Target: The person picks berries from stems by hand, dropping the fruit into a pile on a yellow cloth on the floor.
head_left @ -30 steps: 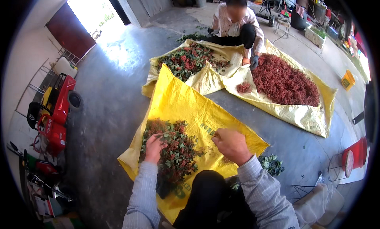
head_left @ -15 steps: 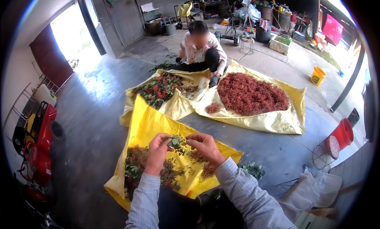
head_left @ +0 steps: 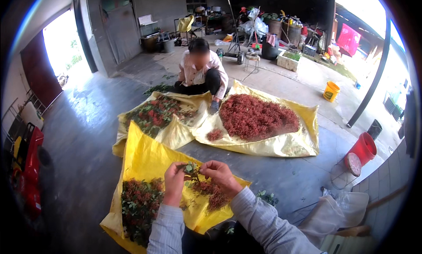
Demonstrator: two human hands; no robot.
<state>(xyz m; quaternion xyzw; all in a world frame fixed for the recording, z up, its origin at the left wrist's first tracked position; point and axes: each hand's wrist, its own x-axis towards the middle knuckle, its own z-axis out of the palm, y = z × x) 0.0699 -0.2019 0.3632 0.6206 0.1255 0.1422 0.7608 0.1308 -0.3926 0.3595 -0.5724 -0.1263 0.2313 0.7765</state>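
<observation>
Above a yellow woven sheet (head_left: 145, 155), I hold a small leafy berry sprig (head_left: 191, 168) between both hands. My left hand (head_left: 175, 180) is closed on its leafy part. My right hand (head_left: 220, 176) pinches at the right side of the sprig; the fingertips partly hide what they grip. On the sheet, a heap of cut sprigs (head_left: 140, 205) with green leaves and red berries lies left of my left hand. Loose reddish berry clusters (head_left: 215, 197) lie below my right hand.
Across from me a person (head_left: 202, 69) crouches by a pale sheet with leafy sprigs (head_left: 154, 115) and another with a big heap of red berries (head_left: 259, 115). A red bucket (head_left: 364, 148) and a round stool (head_left: 353, 164) stand right; a red machine (head_left: 33, 175) is left.
The whole view has swung, so the sheets and the crouching person sit further left and lower. Both my hands remain on the sprig, which has turned slightly between them.
</observation>
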